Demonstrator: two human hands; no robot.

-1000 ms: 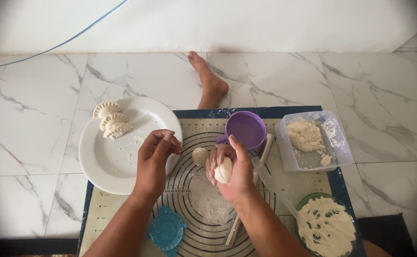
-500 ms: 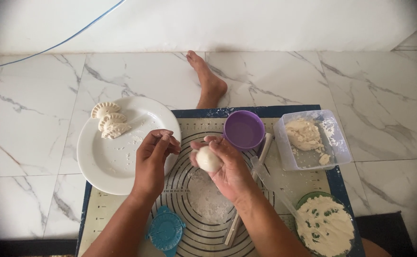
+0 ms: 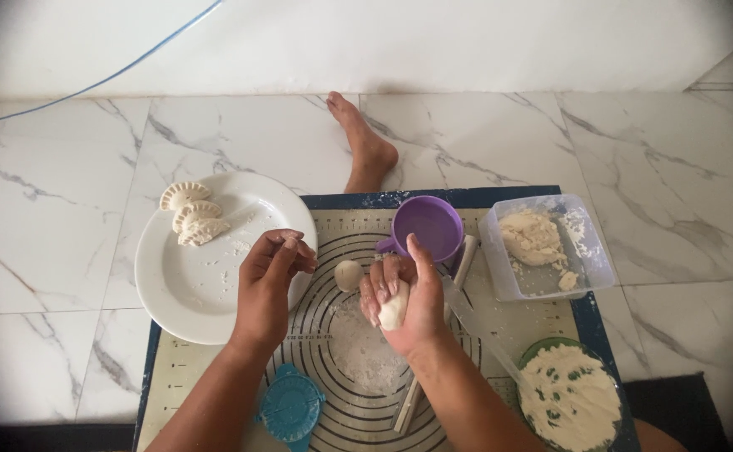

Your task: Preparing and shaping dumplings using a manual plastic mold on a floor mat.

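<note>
My right hand (image 3: 408,289) is closed around a lump of white dough (image 3: 395,308) above the floured middle of a baking mat (image 3: 216,368) with printed circles. A second small dough ball (image 3: 349,274) lies on the mat just left of that hand. My left hand (image 3: 270,280) hovers with loosely curled fingers at the right rim of a white plate (image 3: 207,289) and holds nothing. Three shaped, crimped dumplings (image 3: 190,213) sit on the plate's far left.
A purple cup (image 3: 426,228) stands beyond my right hand. A clear tub of dough (image 3: 542,243) is at the right, a green bowl of white filling (image 3: 569,400) at the lower right. A blue dumpling press (image 3: 291,408) and a rolling pin (image 3: 408,403) lie on the mat. A bare foot (image 3: 366,146) rests on the marble floor.
My right hand has turned and shifted the dough lump down into its palm, uncovering the small ball on the mat. My left hand has stayed by the plate.
</note>
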